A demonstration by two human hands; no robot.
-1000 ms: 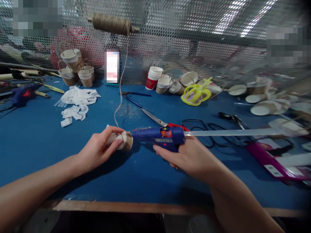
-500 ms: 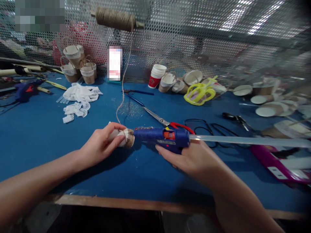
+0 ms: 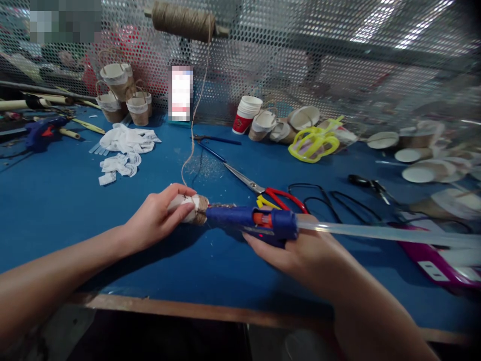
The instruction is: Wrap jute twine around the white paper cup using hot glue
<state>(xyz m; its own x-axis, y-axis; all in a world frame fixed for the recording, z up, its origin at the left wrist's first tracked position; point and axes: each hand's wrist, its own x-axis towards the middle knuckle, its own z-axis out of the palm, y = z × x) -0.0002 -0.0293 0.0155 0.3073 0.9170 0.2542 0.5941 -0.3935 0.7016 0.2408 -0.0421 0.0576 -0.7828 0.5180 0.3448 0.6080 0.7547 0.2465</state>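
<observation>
My left hand is closed around a small white paper cup lying on its side, its right end wrapped in brown twine. A strand of twine runs up from it to the spool on the mesh. My right hand grips a blue glue gun with a long clear glue stick out of its back. The nozzle is at the twine-wrapped end of the cup; whether it touches is hard to tell.
Red-handled scissors lie behind the glue gun. White lace is at the left, near wrapped cups. Stacked paper cups, a yellow ribbon roll, black cable and a purple power strip are further right.
The glue gun's rear has dipped slightly, and its nozzle sits a little lower against the twine-wrapped end. The cup has turned slightly in my left hand. The whole view has shifted a little.
</observation>
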